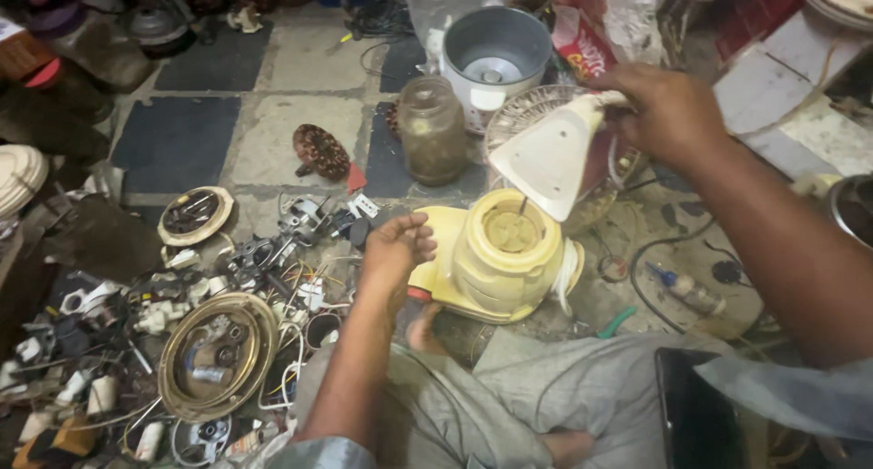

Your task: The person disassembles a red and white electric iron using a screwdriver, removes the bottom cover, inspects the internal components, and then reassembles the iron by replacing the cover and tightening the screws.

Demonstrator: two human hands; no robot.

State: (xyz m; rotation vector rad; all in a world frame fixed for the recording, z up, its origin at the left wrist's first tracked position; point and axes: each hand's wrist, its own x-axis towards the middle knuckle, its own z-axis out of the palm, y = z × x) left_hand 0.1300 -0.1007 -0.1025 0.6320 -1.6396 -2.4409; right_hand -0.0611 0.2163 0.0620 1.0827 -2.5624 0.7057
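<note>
A yellow mixer base (496, 255) lies on the floor in front of my knees, its round underside facing up. My right hand (664, 110) holds a cream triangular cover plate (553, 155) lifted above the base, with a thin wire running down into it. My left hand (397, 246) hovers just left of the base with the fingers curled; I cannot tell whether something small sits between them. My legs in grey cloth (546, 387) fill the bottom of the view.
A brown glass jar (432, 128) and a grey cooker pot (494, 55) stand behind the base. A wire fan guard (532, 110) lies beneath the cover. Loose motor parts, wires and a brass ring (216, 355) litter the left. A small glue bottle (687, 287) lies right.
</note>
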